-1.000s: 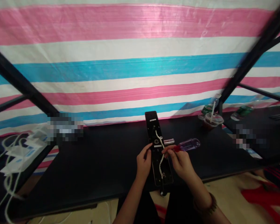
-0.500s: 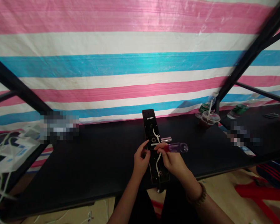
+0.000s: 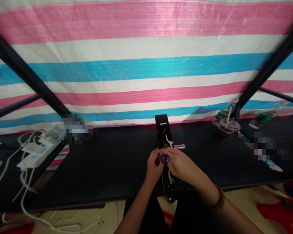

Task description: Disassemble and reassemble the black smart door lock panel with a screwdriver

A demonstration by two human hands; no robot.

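A long black panel [image 3: 162, 125], bearing screws, small labels and a white cable [image 3: 169, 140], lies lengthwise before me on the black table. My right hand [image 3: 179, 162] is closed around a purple-handled screwdriver [image 3: 164, 158], held upright over the middle of the panel. Its round handle end faces me, and its tip is hidden. My left hand [image 3: 154, 164] grips the panel's left side, fingertips close to the screwdriver. A pinkish clear bar [image 3: 179, 146] sticks out at the panel's right, just beyond my right hand.
A lidded cup with a straw [image 3: 228, 126] and a green-labelled bottle [image 3: 223, 114] stand at the back right. Another bottle [image 3: 262, 119] lies farther right. White power strips [image 3: 40, 151] with tangled cables are at left. Striped sheeting [image 3: 146, 71] hangs behind the table [image 3: 107, 162].
The screwdriver has swung from lying sideways in my right hand to upright over the panel. My left fingers have moved closer to it. The whole view has shifted slightly leftward.
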